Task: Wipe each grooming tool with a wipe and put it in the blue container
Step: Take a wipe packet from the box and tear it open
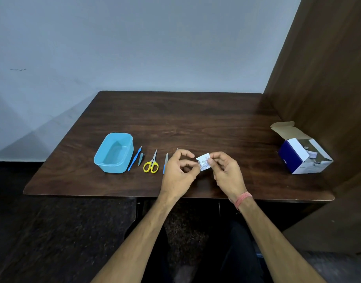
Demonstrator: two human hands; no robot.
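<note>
Both hands hold a small white wipe sachet (204, 161) above the table's front middle. My left hand (180, 170) pinches its left edge, and my right hand (226, 170) pinches its right edge. The blue container (103, 158) stands at the left with nothing in it. To its right lie a blue-handled tool (134, 158), a small nail clipper (141, 158), yellow-handled scissors (151, 165) and a blue-handled file (165, 162). My left hand partly hides the file. The thin tip of another tool (177, 148) shows behind my left hand.
An open blue and white box (304, 158) with sachets inside sits at the table's right end. A brown wooden panel (318, 78) rises along the right side. The dark wooden table (175, 119) meets a pale wall at the back.
</note>
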